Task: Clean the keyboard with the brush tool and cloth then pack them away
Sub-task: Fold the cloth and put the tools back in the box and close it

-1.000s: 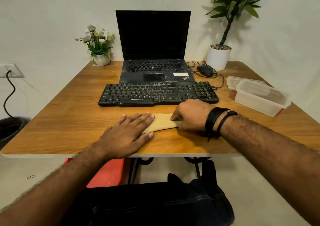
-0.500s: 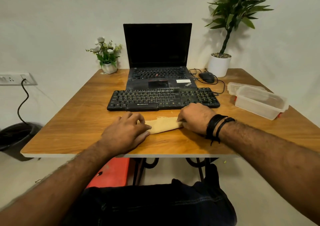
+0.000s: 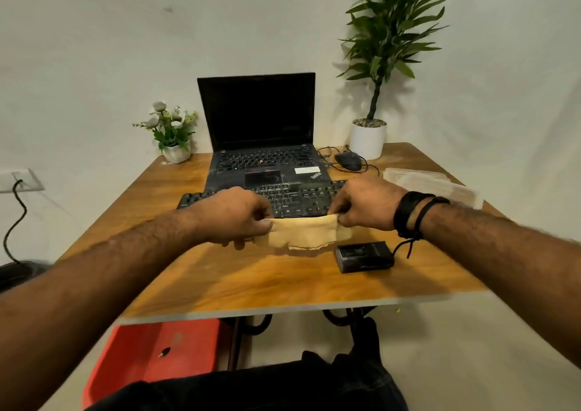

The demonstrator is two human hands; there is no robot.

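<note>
Left hand (image 3: 239,214): fingers curled, it pinches the left end of the cloth (image 3: 303,232).
Right hand (image 3: 366,204): fingers curled, it pinches the right end of the cloth; black bands are on the wrist.
Cloth: beige, stretched between the two hands, lifted above the desk (image 3: 251,278), its lower edge hangs free; it is in front of the keyboard (image 3: 295,200).
Keyboard: black, it lies flat on the desk just behind the hands, which partly hide it.
Black box (image 3: 364,256): small, on the desk under the right wrist, just beside the cloth; I cannot tell if it is the brush tool.
Laptop (image 3: 261,134): open, dark screen, directly behind the keyboard.
Mouse (image 3: 348,160): black, with cable, right of the laptop.
Containers (image 3: 434,184): clear plastic, at the right edge of the desk, blurred.
Plants: a small flower pot (image 3: 176,149) at the back left, a tall plant (image 3: 367,138) in a white pot at the back right.
Under the desk: a red stool (image 3: 151,357).
</note>
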